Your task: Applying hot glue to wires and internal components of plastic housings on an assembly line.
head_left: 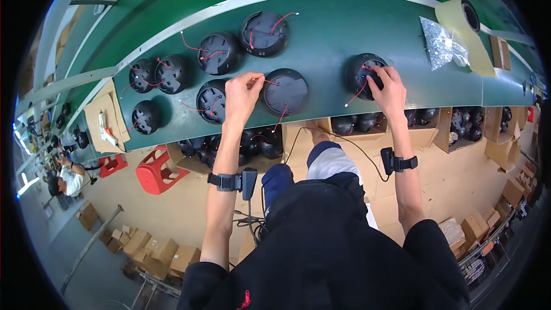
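Over the green table, my left hand [243, 96] is closed in a pinch on a red wire [272, 83]. That wire comes from a large round black housing [293, 95] just to its right, whose second wire hangs toward the near table edge. Partly behind my left hand lies another black housing [210, 103]. Further right, my right hand [390, 92] has its curled fingers on the recessed face of a smaller black housing [357, 72]; what its fingertips pinch is hidden. From this housing a red wire [357, 93] with a white connector runs toward me.
Several more wired black housings, among them one at the back [265, 33], stand on the table's left half. A clear bag of small parts [437, 43] and a tape roll [459, 14] lie at the right. Boxes of housings [450, 140] and a red stool [154, 173] are below the edge.
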{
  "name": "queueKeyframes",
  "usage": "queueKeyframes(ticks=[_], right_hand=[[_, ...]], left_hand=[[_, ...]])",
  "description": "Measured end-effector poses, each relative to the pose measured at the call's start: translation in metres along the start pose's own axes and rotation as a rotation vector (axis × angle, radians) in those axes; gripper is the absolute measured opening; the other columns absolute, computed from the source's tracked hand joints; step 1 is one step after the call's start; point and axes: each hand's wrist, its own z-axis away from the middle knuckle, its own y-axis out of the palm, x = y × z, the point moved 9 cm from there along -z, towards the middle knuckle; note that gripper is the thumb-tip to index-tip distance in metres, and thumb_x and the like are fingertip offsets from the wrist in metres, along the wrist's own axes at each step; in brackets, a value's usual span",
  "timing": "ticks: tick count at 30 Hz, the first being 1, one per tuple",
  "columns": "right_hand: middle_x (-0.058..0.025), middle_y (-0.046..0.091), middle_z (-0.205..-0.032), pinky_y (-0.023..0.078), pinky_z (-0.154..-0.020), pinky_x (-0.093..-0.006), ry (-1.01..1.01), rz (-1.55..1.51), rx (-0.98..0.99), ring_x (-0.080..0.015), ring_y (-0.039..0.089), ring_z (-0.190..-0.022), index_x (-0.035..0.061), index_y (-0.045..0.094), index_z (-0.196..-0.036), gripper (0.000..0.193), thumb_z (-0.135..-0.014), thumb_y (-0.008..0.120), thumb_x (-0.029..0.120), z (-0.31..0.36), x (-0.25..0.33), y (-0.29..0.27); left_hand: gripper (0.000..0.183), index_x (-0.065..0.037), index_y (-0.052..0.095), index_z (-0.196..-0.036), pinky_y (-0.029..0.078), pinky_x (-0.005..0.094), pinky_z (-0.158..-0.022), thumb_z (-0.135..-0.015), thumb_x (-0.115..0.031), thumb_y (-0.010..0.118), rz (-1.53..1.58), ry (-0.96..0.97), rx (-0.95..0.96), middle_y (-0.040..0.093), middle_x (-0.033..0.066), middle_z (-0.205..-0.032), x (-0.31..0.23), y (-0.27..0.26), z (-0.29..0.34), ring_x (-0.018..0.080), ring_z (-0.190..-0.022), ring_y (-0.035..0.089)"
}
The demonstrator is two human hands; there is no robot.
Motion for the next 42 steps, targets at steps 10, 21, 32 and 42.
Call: queueKeyframes(ticks=[10,21,32,42], right_hand=[[-0.0128,0.073,-0.089,0.053,-0.061,-0.0308,0.441,-0.336,-0.117,-0.0187,0.067,-0.070,-0.0011,0.075,-0.098,0.011,-0.093,0.070,0.008,0.010,-0.065,-0.014],[-0.0106,0.076,-0.095,0.053,-0.060,-0.0271,0.680,-0.488,-0.114,-0.0133,0.067,-0.075,-0.0017,0.074,-0.104,0.013,-0.095,0.069,0.006,0.042,-0.075,-0.008],[-0.0083,0.075,-0.096,0.057,-0.075,-0.0306,0.458,-0.593,0.025,-0.0151,0.068,-0.088,0.0009,0.072,-0.115,0.022,-0.100,0.063,0.013,0.031,-0.048,-0.007],[-0.0092,0.073,-0.100,0.055,-0.072,-0.0282,0.477,-0.557,-0.032,-0.0143,0.068,-0.088,0.0001,0.070,-0.114,0.020,-0.100,0.057,0.006,0.017,-0.041,-0.014]], left_hand=[[0.025,0.000,0.068,-0.106,0.056,0.0400,-0.076,-0.084,-0.009,0.075,-0.092,0.159,0.067,0.070,0.0138,-0.096,-0.043,0.019,0.060,0.0310,-0.089,0.068],[0.023,-0.003,0.071,-0.108,0.055,0.0405,-0.073,-0.085,-0.002,0.073,-0.288,0.063,0.077,0.071,0.0136,-0.091,-0.043,0.046,0.090,0.0308,-0.081,0.068],[0.024,-0.002,0.071,-0.107,0.057,0.0356,-0.068,-0.084,-0.008,0.074,-0.023,0.258,0.046,0.073,0.0128,-0.091,-0.090,0.018,0.054,0.0273,-0.074,0.070],[0.021,0.004,0.076,-0.099,0.059,0.0301,-0.070,-0.084,-0.011,0.076,-0.190,-0.077,0.011,0.077,0.0150,-0.085,-0.005,-0.027,-0.118,0.0174,-0.076,0.075]])
